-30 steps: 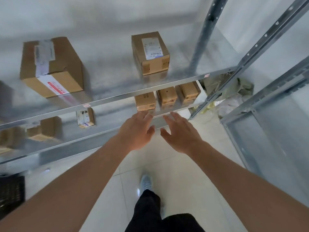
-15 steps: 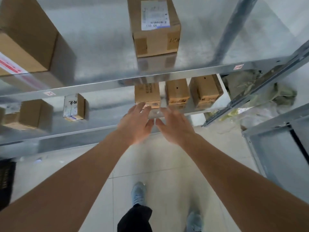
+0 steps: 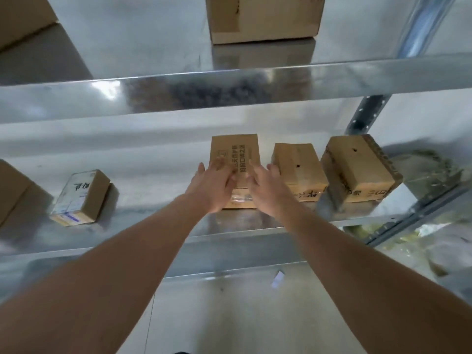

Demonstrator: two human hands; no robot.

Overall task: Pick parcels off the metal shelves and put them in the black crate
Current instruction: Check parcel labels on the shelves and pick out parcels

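Both arms have pushed in under the upper shelf since a second ago: the left hand (image 3: 213,186) and right hand (image 3: 265,190), fingers spread and nothing held yet, now close on the printed parcel (image 3: 235,152) at twelve o'clock on the middle shelf (image 3: 153,215), ready to lift it.

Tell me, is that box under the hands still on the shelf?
Yes. The box lies flat on the shelf, not lifted.
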